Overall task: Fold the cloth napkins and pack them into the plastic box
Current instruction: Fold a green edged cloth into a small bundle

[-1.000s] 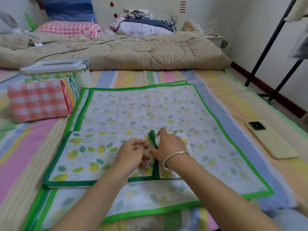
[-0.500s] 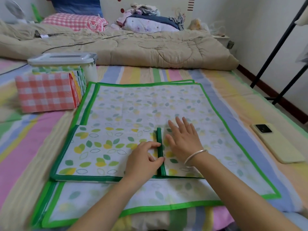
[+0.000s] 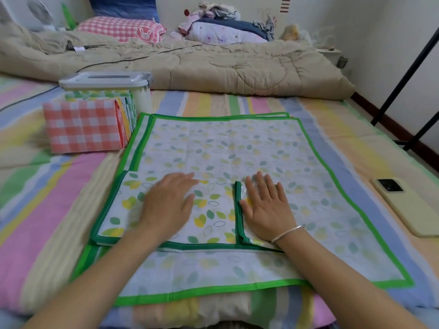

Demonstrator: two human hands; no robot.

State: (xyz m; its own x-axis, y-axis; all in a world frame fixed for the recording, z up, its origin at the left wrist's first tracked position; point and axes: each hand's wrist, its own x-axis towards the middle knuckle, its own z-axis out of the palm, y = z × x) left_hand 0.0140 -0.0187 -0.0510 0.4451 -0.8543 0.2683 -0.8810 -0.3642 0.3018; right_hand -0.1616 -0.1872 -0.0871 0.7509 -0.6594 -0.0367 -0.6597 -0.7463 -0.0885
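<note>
A partly folded leaf-print napkin (image 3: 213,210) with a dark green border lies on top of spread-out napkins (image 3: 237,150) of the same print. My left hand (image 3: 166,205) lies flat on the folded napkin's left part, fingers straight. My right hand (image 3: 266,205) presses flat on the narrower flap just right of the vertical green edge. A plastic box (image 3: 142,96) with a grey lid stands at the back left, behind a stack of folded napkins (image 3: 83,124) fronted by a red checked one.
A phone (image 3: 408,205) in a pale yellow case lies on the striped bedsheet at the right. A beige quilt (image 3: 190,65) runs across the back with pillows and clothes behind it. Black rack legs (image 3: 408,74) stand at the right by the wall.
My left hand let go of the green edge, opened and slid left across the folded napkin. My right hand stayed flat on the right flap.
</note>
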